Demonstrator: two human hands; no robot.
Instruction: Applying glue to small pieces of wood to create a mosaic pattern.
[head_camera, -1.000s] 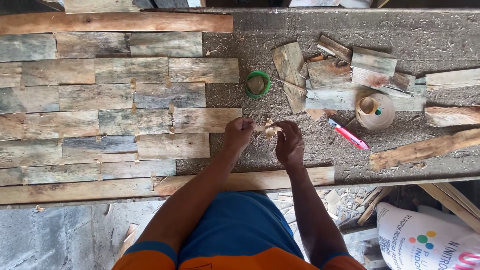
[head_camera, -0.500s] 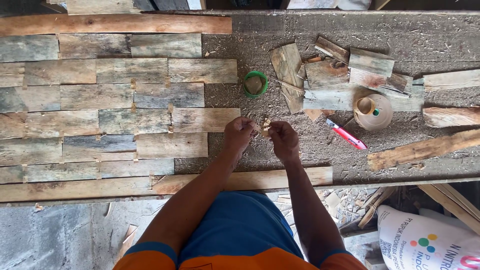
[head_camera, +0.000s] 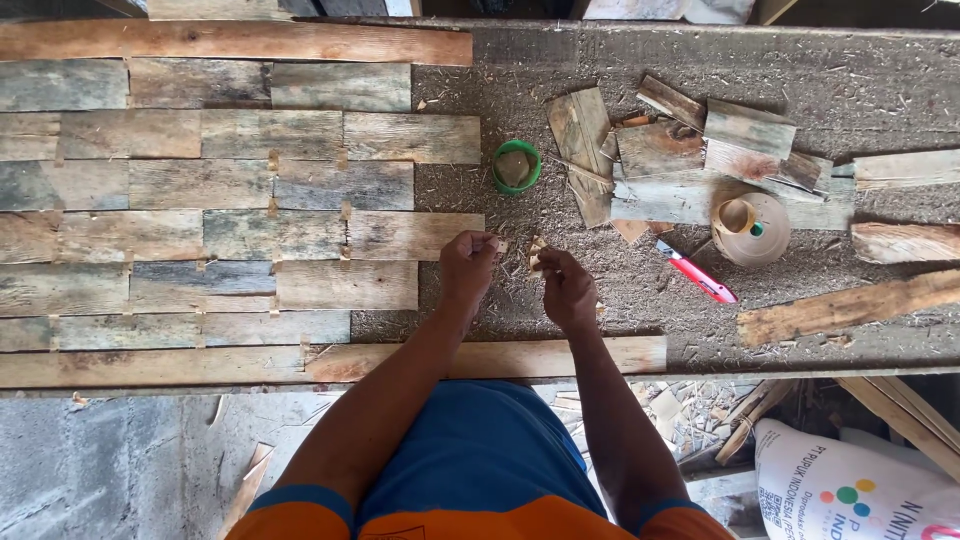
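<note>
Daylight fell on a sawdust-strewn desk (head_camera: 760, 50); grey concrete floor (head_camera: 110, 460) lay below its near edge, left.

The small pale wood chips (head_camera: 536, 252) pinched by the left hand (head_camera: 468, 266) and right hand (head_camera: 566, 290) are too tiny to tell apart. The weathered grey plank panel (head_camera: 200, 200) runs off the bench's left edge. The white printed sack (head_camera: 850, 480) is cut by the bottom-right corner.
</note>
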